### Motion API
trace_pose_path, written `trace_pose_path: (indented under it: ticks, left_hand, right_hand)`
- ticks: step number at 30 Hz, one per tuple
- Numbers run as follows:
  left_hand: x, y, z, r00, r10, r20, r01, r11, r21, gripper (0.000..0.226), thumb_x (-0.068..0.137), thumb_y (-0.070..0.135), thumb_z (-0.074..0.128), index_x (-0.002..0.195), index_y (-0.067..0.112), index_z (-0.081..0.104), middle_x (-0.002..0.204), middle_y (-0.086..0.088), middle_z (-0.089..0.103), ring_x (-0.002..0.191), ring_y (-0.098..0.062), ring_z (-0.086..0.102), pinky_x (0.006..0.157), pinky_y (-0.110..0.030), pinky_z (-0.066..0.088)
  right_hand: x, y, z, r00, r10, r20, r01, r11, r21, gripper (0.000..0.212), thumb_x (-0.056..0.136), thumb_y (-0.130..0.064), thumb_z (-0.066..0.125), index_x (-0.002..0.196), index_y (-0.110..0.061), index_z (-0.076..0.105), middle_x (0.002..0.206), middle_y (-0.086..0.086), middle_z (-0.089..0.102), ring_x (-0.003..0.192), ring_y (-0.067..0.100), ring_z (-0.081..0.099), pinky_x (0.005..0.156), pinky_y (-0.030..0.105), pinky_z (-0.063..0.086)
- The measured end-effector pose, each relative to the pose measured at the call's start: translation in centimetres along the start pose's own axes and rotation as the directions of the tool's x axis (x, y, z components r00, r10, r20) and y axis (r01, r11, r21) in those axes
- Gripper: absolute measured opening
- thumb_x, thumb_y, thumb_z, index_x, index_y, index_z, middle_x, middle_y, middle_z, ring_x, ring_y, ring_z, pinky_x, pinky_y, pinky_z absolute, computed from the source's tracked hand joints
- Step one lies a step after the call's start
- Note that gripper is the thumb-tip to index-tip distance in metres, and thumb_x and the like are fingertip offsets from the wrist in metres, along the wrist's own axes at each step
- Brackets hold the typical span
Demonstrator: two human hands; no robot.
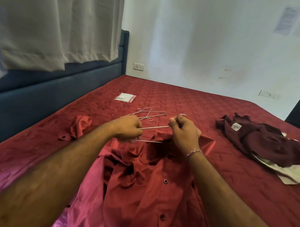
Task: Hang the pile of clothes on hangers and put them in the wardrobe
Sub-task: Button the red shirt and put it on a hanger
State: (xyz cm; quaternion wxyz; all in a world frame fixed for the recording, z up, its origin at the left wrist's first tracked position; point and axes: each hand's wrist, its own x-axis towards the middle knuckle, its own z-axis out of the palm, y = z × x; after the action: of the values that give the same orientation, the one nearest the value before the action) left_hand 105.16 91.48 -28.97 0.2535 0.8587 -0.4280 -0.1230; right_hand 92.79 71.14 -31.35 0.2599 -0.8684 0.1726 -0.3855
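The red shirt [142, 179] lies spread open at the near edge of the bed [189, 101], collar away from me, one sleeve flung out toward the headboard side. It covers more of the maroon quilt than anything else here. Toward the right edge of the bed sits the pile of clothes [264, 142], a dark maroon garment with a white label on top of a cream one. My left hand [127, 127] grips one end of a wire hanger [153, 128], fingers curled round the thin metal just above the collar. My right hand [184, 132] pinches the same hanger near its hook, which pokes up past my fingertips. Beyond my hands, nearer the middle of the bed, two more spare hangers [145, 114] lie crossed. Farther back lies a small plastic packet [125, 97].
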Motion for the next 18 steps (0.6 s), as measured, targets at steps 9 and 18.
trace_pose_path:
  ticks: [9,18]
  left_hand:
    - [0.9,-1.6,9.5,0.896,-0.327,-0.301,-0.079,0.548,-0.833,0.029,0.09,0.044,0.07,0.103,0.019,0.063,0.092,-0.011,0.061,0.067,-0.017,0.059,0.054,-0.025,0.046]
    - [3.5,1.3,12.4,0.831,-0.051,-0.554,-0.016,0.993,-0.115,0.014,0.09,0.021,0.065,0.102,0.024,0.07,0.101,0.0,0.069,0.097,-0.025,0.064,0.084,-0.039,0.051]
  right_hand:
    - [0.3,2.2,-1.8,0.941,0.217,-0.259,-0.158,0.96,0.232,0.042,0.104,-0.044,0.045,0.071,-0.027,0.063,0.071,-0.01,0.062,0.086,0.029,0.066,0.089,0.05,0.05]
    - [1.2,3.2,-1.9,0.918,0.281,-0.281,-0.095,0.841,0.532,0.043,0.108,-0.031,0.051,0.067,-0.027,0.064,0.061,-0.01,0.059,0.059,0.004,0.052,0.064,0.03,0.045]
